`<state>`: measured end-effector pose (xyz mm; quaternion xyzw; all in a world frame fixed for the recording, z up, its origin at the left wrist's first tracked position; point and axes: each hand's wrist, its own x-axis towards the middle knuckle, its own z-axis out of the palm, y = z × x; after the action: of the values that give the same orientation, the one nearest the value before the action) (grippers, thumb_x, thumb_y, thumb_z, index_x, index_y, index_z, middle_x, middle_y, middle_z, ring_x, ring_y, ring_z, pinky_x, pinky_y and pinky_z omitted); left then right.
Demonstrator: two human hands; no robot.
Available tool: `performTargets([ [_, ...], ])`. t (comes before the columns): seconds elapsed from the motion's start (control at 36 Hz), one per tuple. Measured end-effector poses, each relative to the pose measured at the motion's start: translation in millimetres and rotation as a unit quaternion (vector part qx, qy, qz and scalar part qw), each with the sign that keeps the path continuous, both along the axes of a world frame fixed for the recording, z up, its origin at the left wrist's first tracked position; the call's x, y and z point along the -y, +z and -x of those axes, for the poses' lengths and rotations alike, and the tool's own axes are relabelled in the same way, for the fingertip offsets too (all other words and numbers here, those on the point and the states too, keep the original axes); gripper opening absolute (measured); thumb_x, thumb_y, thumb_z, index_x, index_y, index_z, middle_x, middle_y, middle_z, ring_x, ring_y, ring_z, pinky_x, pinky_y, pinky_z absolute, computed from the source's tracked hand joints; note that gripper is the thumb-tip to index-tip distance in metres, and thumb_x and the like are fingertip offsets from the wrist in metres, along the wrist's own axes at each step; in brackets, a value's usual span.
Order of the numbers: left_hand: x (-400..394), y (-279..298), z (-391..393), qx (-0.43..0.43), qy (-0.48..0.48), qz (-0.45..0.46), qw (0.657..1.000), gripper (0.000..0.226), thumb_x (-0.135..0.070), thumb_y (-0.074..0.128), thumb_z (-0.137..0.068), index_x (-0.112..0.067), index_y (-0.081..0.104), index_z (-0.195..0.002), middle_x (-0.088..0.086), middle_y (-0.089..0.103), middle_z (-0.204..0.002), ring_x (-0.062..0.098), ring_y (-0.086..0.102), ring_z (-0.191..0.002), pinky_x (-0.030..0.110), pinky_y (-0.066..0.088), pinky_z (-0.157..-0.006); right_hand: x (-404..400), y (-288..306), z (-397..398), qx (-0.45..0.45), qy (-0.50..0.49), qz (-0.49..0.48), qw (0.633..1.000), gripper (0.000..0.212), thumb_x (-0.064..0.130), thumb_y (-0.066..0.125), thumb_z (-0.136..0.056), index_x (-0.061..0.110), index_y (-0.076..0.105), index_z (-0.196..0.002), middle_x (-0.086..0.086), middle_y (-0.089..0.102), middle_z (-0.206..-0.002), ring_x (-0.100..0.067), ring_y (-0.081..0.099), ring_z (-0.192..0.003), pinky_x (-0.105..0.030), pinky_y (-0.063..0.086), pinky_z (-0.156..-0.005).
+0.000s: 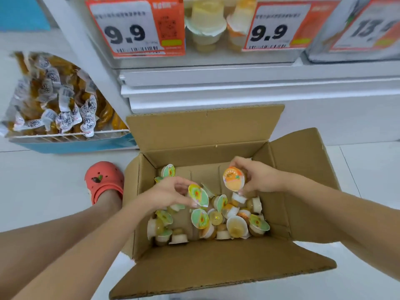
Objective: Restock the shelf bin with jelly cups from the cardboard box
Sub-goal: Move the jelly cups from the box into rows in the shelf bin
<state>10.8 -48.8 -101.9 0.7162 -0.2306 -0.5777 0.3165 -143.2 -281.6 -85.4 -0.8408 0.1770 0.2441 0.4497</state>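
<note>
From the head view, both hands are down in the open cardboard box [216, 135] sitting on the pale tiled floor [43, 180] against the shelf base, flaps spread wide. The left hand [171, 194] pinches a green-lidded jelly cup [198, 195] between thumb and fingertips, lid tilted towards the camera. The right hand [258, 177] curls around an orange-lidded jelly cup [233, 179], held just above the heap. Below them, loose jelly cups [216, 221] lie jumbled across the box bottom, some on their sides, some lid-down. Up top, the shelf bin [216, 59] shows pale cups behind its clear front, flanked by 9.9 price tags [129, 29]. Left of the box, a red clog [104, 180] on the person's foot, and a blue rack of wrapped snacks [54, 98]
</note>
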Motion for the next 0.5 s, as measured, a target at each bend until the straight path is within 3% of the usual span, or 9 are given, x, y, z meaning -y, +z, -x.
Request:
performTargets([
  [0.17,18.6,103.3,-12.8,-0.018,0.002,0.124,0.992,0.05,0.003,0.079,-0.067,-0.017,0.064,-0.11,0.0,0.072,-0.098,0.009,0.067,-0.09,0.017,0.051,-0.076,-23.1,98.6,-14.4,0.136,0.011,0.043,0.99,0.06,0.023,0.085,-0.067,0.025,0.045,-0.112,0.016,0.054,-0.106,-0.001,0.051,-0.098,-0.014,0.044,-0.079],
  [0.25,21.2,139.2,-10.8,-0.009,0.012,0.157,0.987,0.063,-0.015,0.086,-0.052,-0.017,0.064,-0.111,0.001,0.071,-0.098,0.012,0.066,-0.092,0.023,0.052,-0.079,-30.0,136.2,-11.6,0.2,-0.027,0.017,0.979,0.06,0.02,0.085,-0.067,0.024,0.046,-0.113,0.01,0.057,-0.109,-0.01,0.058,-0.1,-0.033,0.052,-0.085],
  [0.31,21.5,151.2,-6.8,-0.022,0.027,0.176,0.984,0.064,-0.018,0.084,-0.05,-0.018,0.063,-0.111,0.002,0.069,-0.104,0.013,0.065,-0.095,0.027,0.054,-0.081,-33.0,150.4,-7.6,0.224,-0.048,-0.022,0.973,0.061,0.015,0.085,-0.067,0.023,0.047,-0.114,0.006,0.059,-0.111,-0.012,0.059,-0.103,-0.037,0.053,-0.087],
  [0.39,23.6,156.1,0.6,-0.06,0.039,0.186,0.98,0.062,-0.002,0.079,-0.057,-0.017,0.06,-0.114,0.003,0.066,-0.111,0.015,0.064,-0.099,0.03,0.054,-0.083,-35.0,158.8,-6.2,0.249,-0.067,-0.054,0.965,0.06,0.011,0.084,-0.068,0.018,0.048,-0.114,0.003,0.06,-0.112,-0.01,0.059,-0.106,-0.03,0.052,-0.09],
  [0.5,29.2,141.4,7.4,-0.069,0.065,0.18,0.979,0.073,0.002,0.081,-0.054,-0.009,0.054,-0.121,0.008,0.064,-0.116,0.02,0.065,-0.099,0.035,0.053,-0.089,-32.1,153.8,-5.7,0.247,-0.093,-0.084,0.961,0.056,0.007,0.083,-0.069,0.017,0.048,-0.112,0.0,0.06,-0.113,-0.01,0.06,-0.105,-0.021,0.051,-0.085],
])
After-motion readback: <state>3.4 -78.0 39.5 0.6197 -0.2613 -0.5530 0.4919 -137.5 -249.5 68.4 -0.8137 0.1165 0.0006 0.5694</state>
